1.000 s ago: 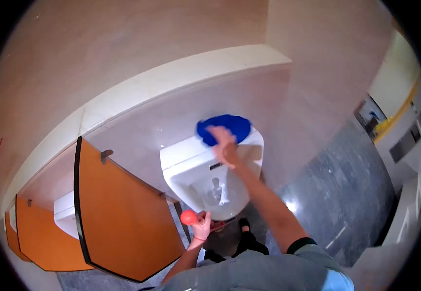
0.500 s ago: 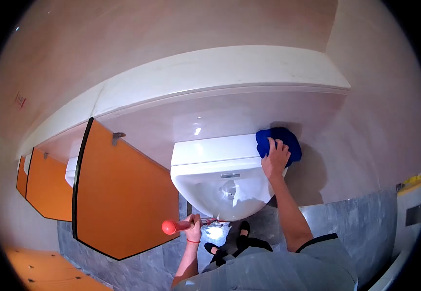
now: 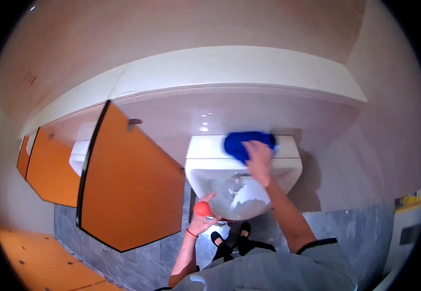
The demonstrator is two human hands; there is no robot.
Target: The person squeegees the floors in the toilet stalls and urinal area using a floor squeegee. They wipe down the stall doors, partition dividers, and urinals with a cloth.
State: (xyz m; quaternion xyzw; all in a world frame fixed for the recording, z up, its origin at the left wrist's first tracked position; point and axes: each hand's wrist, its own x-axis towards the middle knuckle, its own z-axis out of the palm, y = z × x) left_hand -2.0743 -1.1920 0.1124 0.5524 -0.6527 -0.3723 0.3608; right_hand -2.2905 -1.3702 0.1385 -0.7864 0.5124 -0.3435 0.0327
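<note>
My right hand [image 3: 259,162] presses a blue cloth [image 3: 239,145] onto the flat top of a white urinal [image 3: 205,148]; the hand is a little blurred. The cloth lies bunched under my fingers, near the middle of the top. Below the urinal's left front rim, my left hand [image 3: 201,224] holds a long-handled tool by its red, round-ended handle [image 3: 202,209]. The handle points up towards me between thumb and fingers, which are partly stretched out. What the tool's lower end looks like is hidden. A wet shine shows inside the bowl.
An orange partition [image 3: 133,184] with black edging stands just left of the urinal. Farther left are more partitions and another urinal [image 3: 78,156]. A pale ledge [image 3: 230,68] runs along the wall above. Grey tiles [image 3: 336,233] cover the floor around my feet.
My right hand has slid the blue cloth left from the urinal's right corner to its middle. The left hand's tool has tipped more upright, and its fingers have loosened. The view has shifted slightly.
</note>
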